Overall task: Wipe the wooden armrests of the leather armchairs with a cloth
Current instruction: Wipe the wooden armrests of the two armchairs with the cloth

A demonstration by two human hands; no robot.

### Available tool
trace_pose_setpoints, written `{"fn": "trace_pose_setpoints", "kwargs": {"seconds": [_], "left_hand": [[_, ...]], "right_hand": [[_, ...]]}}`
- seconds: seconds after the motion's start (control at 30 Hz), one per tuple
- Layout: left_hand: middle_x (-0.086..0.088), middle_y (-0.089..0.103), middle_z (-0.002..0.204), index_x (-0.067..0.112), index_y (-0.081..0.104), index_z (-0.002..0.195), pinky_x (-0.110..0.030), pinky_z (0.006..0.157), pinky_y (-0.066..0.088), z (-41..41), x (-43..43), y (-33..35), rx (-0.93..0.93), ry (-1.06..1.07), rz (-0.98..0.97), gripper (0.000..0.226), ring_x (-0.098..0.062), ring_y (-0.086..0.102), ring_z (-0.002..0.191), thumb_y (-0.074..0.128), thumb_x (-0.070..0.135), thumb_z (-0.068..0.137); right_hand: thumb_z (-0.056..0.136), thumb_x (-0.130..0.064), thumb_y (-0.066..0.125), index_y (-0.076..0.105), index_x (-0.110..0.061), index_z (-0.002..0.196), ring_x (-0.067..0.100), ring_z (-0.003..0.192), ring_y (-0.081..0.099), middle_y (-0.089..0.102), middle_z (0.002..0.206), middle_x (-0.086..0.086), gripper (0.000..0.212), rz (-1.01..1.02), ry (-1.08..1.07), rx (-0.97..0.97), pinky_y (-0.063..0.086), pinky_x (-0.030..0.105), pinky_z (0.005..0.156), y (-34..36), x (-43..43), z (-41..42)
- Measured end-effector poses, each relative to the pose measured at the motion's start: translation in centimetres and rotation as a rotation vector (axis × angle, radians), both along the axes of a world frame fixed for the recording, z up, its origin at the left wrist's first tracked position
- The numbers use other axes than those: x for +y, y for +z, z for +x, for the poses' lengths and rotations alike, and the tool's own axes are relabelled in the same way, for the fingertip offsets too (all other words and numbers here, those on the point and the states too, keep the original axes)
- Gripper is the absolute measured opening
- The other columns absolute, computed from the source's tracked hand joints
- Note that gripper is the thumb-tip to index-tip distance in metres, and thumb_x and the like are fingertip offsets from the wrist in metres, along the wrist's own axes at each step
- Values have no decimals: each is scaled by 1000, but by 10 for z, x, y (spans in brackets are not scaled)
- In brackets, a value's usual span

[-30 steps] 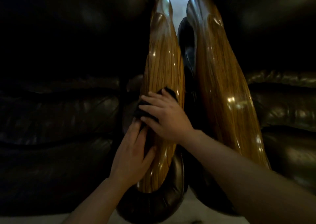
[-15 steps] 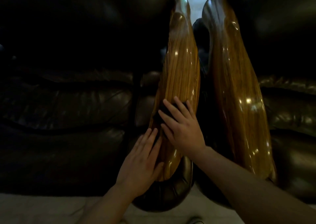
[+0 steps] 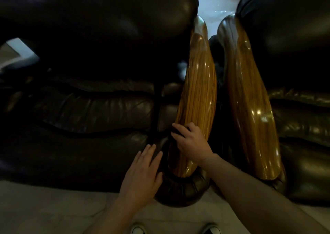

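At the near end of the wooden armrest (image 3: 197,98), the left hand (image 3: 142,176) lies flat and open on the leather roll just left of the wood. Beyond it, the right hand (image 3: 190,142) clamps a dark cloth (image 3: 175,131), mostly hidden under its fingers, against the armrest's left edge. The bare wood runs clear beyond the grip; a second armrest (image 3: 250,108) stands to its right across a narrow gap.

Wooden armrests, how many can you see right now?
2. The left armrest is in the middle, under the right hand and its dark cloth. The right armrest stands beside it, untouched. Others may be out of frame.
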State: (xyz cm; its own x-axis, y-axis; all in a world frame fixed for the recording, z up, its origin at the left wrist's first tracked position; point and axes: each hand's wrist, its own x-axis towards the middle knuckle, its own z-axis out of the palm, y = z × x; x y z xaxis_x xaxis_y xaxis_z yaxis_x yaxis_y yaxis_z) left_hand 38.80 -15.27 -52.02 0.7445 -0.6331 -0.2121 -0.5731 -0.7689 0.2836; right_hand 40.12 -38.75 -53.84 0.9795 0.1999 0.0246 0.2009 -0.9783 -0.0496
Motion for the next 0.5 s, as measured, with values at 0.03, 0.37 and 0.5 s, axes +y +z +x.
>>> {"fn": "trace_pose_setpoints", "kwargs": {"seconds": [0.03,0.37,0.5], "left_hand": [[0,-2,167,29,9,156,-35,121,-5,1,4,6,-16,0,7,64,-12,-14,150,34,48,100],[-3,5,166,30,1,155,-47,122,4,6,38,98,-39,120,-53,71,-17,-4,151,39,48,97],[-6,6,166,30,3,156,-50,121,5,-3,56,138,-37,158,-33,72,-23,-2,152,40,50,97]], "right_hand": [[92,-26,56,61,-21,130,31,108,49,46,147,4,38,38,-41,36,47,40,88,13,1,7],[85,-32,69,69,-32,112,5,95,57,55,106,-15,27,584,-482,186,43,13,62,147,25,-7],[86,-32,68,69,-31,112,5,92,57,57,107,-12,26,603,-449,140,47,16,65,206,43,-27]]}}
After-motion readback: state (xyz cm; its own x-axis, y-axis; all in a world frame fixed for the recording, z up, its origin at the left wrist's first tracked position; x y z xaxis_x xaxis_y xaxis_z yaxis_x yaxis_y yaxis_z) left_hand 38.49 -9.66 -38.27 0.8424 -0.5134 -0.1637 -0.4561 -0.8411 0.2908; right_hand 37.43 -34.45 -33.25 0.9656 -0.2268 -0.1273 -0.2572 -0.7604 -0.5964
